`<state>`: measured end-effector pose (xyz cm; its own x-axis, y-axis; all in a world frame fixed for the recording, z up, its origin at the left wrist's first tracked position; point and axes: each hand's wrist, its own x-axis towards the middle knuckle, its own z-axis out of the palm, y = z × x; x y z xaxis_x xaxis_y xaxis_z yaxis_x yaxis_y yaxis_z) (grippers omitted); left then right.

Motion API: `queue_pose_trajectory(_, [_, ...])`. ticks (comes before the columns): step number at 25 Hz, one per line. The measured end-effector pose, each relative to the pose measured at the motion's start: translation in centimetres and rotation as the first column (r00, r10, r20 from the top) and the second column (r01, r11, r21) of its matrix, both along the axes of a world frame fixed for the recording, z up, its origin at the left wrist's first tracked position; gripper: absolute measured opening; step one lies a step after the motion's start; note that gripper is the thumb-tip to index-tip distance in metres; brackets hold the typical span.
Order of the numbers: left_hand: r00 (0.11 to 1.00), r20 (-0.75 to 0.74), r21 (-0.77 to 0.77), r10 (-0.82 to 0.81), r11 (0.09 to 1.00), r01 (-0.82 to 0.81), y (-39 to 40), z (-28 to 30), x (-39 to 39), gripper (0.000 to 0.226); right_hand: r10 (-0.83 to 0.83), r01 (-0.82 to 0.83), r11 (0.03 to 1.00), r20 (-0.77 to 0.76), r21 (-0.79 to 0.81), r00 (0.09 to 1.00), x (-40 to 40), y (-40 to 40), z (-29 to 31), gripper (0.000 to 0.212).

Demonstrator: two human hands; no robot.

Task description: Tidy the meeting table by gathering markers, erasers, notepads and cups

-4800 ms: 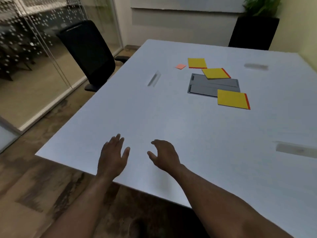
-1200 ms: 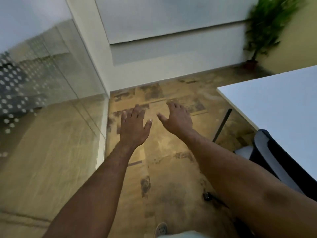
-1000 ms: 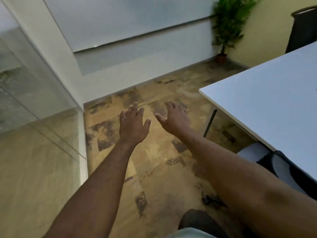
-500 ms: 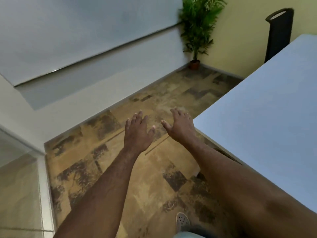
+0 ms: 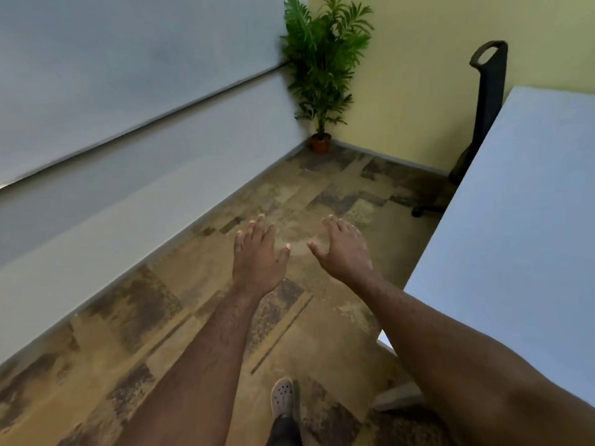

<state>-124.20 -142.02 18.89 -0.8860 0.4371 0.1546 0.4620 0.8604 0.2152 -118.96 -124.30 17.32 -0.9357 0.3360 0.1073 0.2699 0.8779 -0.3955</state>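
My left hand (image 5: 257, 255) and my right hand (image 5: 344, 252) are stretched out in front of me over the floor, palms down, fingers apart, holding nothing. The white meeting table (image 5: 515, 239) runs along the right side of the view, and the part of it in sight is bare. My right forearm passes just left of the table's near corner. No markers, erasers, notepads or cups are in view.
A potted green plant (image 5: 325, 69) stands in the far corner. A black office chair (image 5: 486, 101) sits at the table's far end by the yellow wall. A grey-white wall runs along the left. My grey shoe (image 5: 282, 397) is on the patterned brown floor.
The view has swung right along the table's side; the glass partition has left the view, and the plant and the black chair now show. Both hands stay out in front, holding nothing.
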Motion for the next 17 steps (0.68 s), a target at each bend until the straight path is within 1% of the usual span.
queue_pose_trajectory(3, [0.994, -0.005, -0.032, -0.114, 0.993, 0.113, 2.2, 0.0, -9.4, 0.062, -0.110, 0.110, 0.994, -0.001, -0.003, 0.994, -6.5, 2.3, 0.0, 0.073])
queue_pose_trajectory(6, [0.976, -0.003, -0.040, -0.219, 0.975, 0.219, 6.0, 0.6, -16.7, 0.064, -0.237, 0.237, 0.971, 0.005, 0.012, 0.972, -10.5, 4.9, 0.3, 0.072])
queue_pose_trajectory(8, [0.954, 0.020, -0.038, -0.300, 0.953, 0.301, 9.6, 0.8, -20.0, 0.063, -0.332, 0.332, 0.943, 0.013, 0.011, 0.943, -12.2, 7.4, 0.1, 0.073])
queue_pose_trajectory(11, [0.896, 0.037, -0.015, -0.442, 0.897, 0.443, 15.4, 0.2, -23.1, 0.059, -0.450, 0.449, 0.893, 0.032, 0.020, 0.893, -14.3, 11.7, -0.7, 0.073])
queue_pose_trajectory(14, [0.847, 0.067, 0.036, -0.528, 0.849, 0.526, 22.2, -0.3, -27.0, 0.056, -0.527, 0.527, 0.850, 0.024, 0.019, 0.850, -16.8, 17.1, -1.4, 0.072])
queue_pose_trajectory(17, [0.789, 0.045, 0.036, -0.613, 0.790, 0.612, 30.3, -0.4, -30.3, 0.057, -0.599, 0.599, 0.801, 0.010, 0.016, 0.801, -18.9, 23.6, -1.9, 0.072])
